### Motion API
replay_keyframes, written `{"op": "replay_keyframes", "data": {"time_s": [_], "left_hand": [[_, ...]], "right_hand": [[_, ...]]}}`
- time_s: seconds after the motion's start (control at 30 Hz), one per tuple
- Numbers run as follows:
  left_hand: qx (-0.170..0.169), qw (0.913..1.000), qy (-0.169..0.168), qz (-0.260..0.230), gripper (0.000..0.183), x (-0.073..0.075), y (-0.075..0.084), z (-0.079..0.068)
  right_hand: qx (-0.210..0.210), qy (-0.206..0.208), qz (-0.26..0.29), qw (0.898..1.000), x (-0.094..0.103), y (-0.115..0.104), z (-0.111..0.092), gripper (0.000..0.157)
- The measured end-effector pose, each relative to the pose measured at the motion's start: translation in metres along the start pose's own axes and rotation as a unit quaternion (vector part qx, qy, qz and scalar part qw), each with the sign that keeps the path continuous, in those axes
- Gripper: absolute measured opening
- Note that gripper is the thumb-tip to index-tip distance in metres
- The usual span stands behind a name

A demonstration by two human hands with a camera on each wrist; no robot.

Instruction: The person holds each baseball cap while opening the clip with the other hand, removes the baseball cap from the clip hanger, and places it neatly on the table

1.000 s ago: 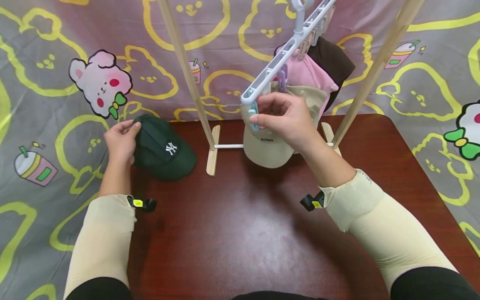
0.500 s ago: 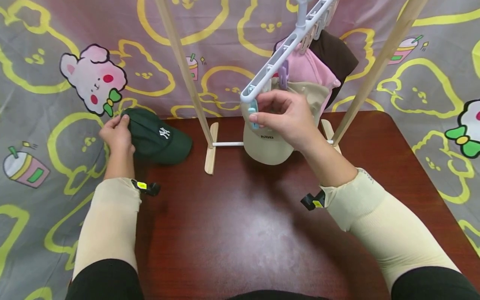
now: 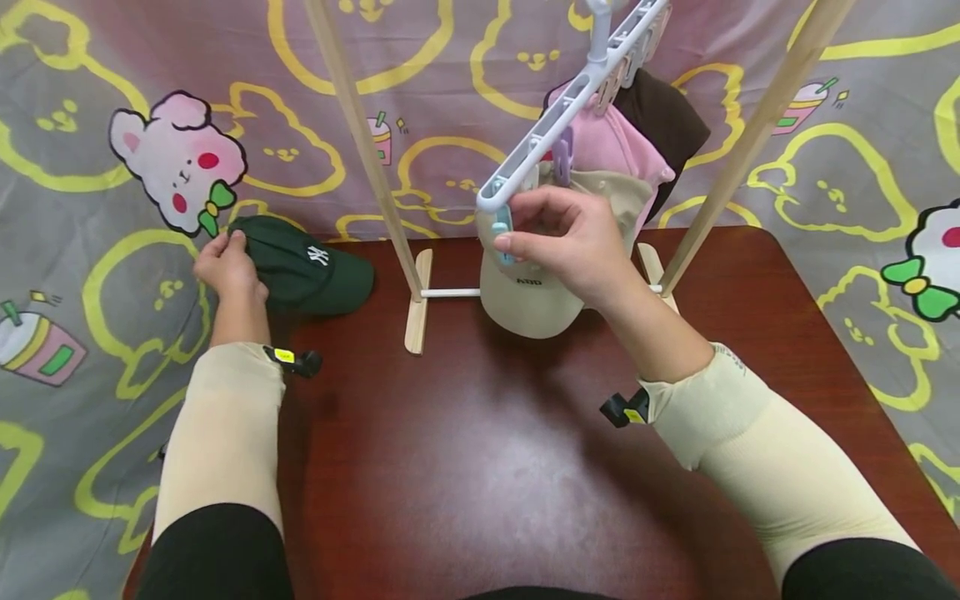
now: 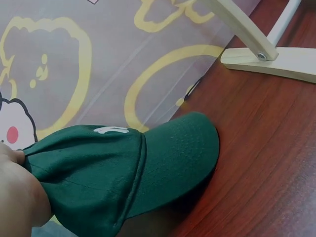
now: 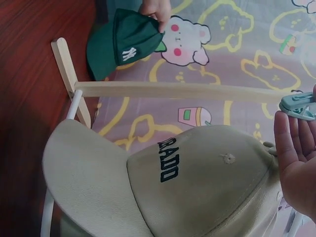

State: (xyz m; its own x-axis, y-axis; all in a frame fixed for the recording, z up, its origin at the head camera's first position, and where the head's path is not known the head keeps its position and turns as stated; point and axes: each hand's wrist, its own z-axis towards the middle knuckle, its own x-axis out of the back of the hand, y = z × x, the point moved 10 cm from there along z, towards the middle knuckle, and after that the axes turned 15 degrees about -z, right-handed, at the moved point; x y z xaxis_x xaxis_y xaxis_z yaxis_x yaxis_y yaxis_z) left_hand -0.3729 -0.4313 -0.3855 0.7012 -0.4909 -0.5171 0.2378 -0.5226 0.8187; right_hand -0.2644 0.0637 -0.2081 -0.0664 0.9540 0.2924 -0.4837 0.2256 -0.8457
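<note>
My left hand [image 3: 227, 265] pinches the back of a dark green baseball cap [image 3: 288, 275], whose brim points right, low at the table's left side. A white letter logo marks its front. With thumb and fingers, my right hand [image 3: 573, 237] holds a light blue clothespin [image 3: 502, 232] at the near end of a pale clip hanger [image 3: 551, 125]. In the right wrist view the clothespin [image 5: 298, 104] sits at the fingertips. Just behind that hand hangs a beige cap [image 3: 528, 304] with dark lettering, its crown partly hidden by the hand.
A purple clothespin [image 3: 562, 154] is at the beige cap's top. Behind it hang a pink cap [image 3: 611, 142] and a dark brown cap [image 3: 663, 117]. Wooden rack posts [image 3: 360, 133] stand on feet on the dark red table [image 3: 465, 442]. A patterned cloth [image 3: 300, 183] backs the table.
My left hand and the green cap have shifted left and slightly up in the head view. My right hand stays at the blue clothespin.
</note>
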Motion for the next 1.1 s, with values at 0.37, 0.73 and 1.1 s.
{"op": "replay_keyframes", "data": {"time_s": [0.37, 0.73, 1.1], "left_hand": [[-0.044, 0.9982, 0.022, -0.034, 0.038, 0.007, 0.005, 0.008], [-0.115, 0.9249, -0.064, 0.357, 0.048, 0.004, -0.004, 0.017], [-0.371, 0.6513, -0.288, 0.596, 0.047, -0.053, -0.041, -0.049]], "right_hand": [[0.013, 0.004, -0.012, 1.000, 0.001, -0.004, -0.003, 0.026], [-0.002, -0.001, -0.004, 1.000, -0.001, -0.003, -0.004, 0.026], [-0.004, 0.000, -0.015, 1.000, 0.002, -0.001, -0.003, 0.028]]}}
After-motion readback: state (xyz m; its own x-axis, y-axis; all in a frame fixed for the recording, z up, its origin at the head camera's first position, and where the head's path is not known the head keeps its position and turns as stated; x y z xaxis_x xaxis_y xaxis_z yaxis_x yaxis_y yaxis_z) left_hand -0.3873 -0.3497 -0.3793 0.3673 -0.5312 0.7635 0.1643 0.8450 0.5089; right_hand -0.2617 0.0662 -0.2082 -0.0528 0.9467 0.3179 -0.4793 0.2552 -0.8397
